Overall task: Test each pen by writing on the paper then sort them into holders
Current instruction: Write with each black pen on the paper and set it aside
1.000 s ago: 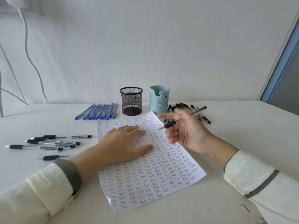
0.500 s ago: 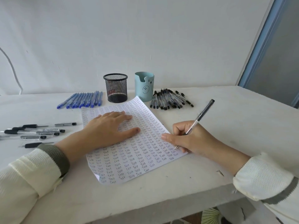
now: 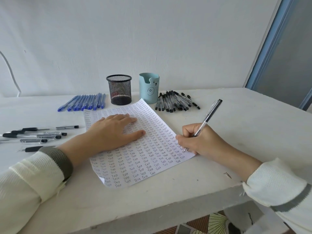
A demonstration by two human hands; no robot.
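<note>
A white table [image 3: 236, 115] stands against a white wall [image 3: 152, 39]; a blue door frame [image 3: 270, 39] is far off past the right hand [image 3: 200, 141]. A sheet of paper [image 3: 143, 159] lies on the table between the two arms; it is full of small rows of the word "Test". The left hand [image 3: 113, 132] lies flat on the paper with its fingers straight, pressing it down. The right hand rests at the paper's right edge; its fingers are curled round a pen [image 3: 209, 114], and the pen's tip is down on the paper; its back end points up and away. Beyond the left hand's fingertips stands a black mesh holder [image 3: 119, 89]; just beside it, on the right hand's side, stands a light blue bear holder [image 3: 148, 88]. A row of blue pens [image 3: 84, 103] lies beyond the left hand; a heap of black-capped pens [image 3: 175, 102] lies beyond the right hand, beside the bear holder; a few more black pens [image 3: 37, 135] lie out to the left of the left wrist.
</note>
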